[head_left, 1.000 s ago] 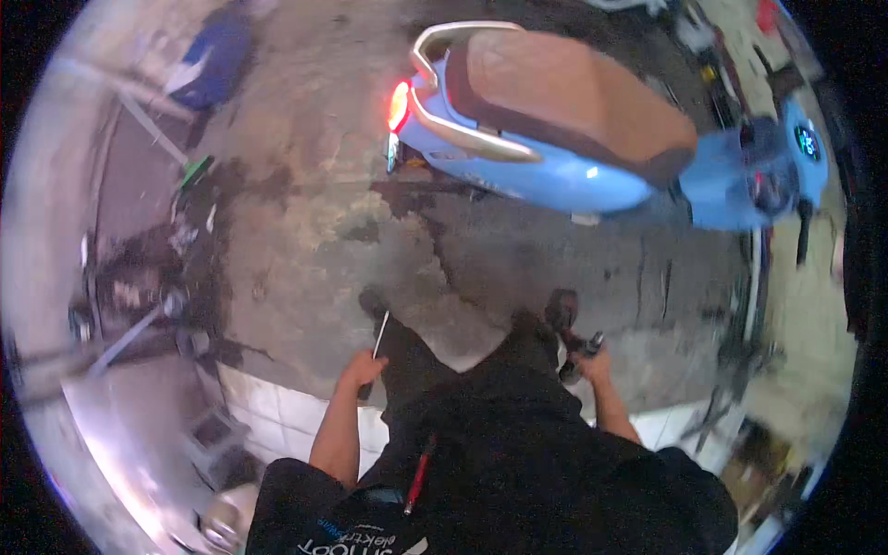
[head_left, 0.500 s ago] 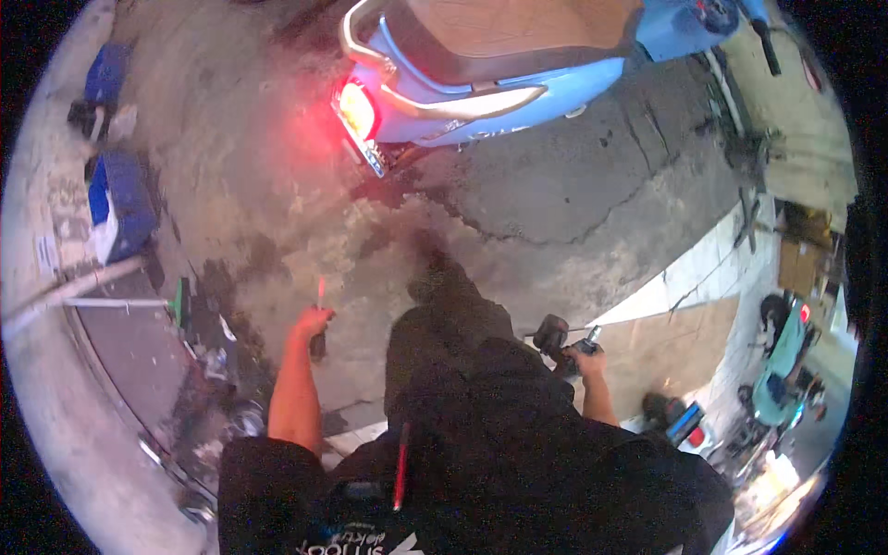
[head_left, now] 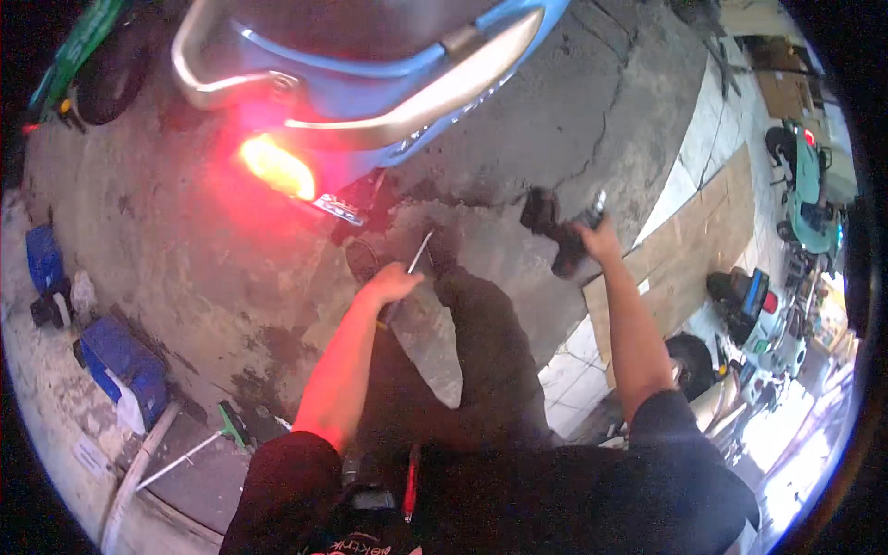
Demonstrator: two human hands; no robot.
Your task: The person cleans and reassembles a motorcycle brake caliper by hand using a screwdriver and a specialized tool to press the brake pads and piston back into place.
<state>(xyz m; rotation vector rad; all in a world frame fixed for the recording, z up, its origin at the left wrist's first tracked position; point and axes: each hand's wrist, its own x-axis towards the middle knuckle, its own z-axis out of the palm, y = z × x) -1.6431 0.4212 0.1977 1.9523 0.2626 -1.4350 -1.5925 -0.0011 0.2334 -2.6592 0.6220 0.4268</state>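
Note:
My left hand [head_left: 388,285] is closed around a screwdriver [head_left: 421,252], its thin metal shaft pointing up and away from me. In my right hand [head_left: 601,242] is a black cordless drill [head_left: 566,248], smeared by motion, with a silvery piece at one end. Ahead of both hands stands a blue scooter [head_left: 370,69], its rear turned toward me. Its red tail light [head_left: 277,168] glows brightly above a tilted number plate [head_left: 339,209]. Neither hand touches the scooter.
A flat brown board [head_left: 689,250] lies on white tiles at the right. Beyond it are a pale green scooter [head_left: 814,194] and other vehicles. On the left are a blue crate [head_left: 125,361] and a green-headed squeegee or broom [head_left: 233,424]. Stained, cracked concrete [head_left: 518,305] lies underfoot.
I am closer to the scooter's rear, which appears larger and further left. Both hands have reached forward, the left also to the right, still holding the screwdriver and the drill.

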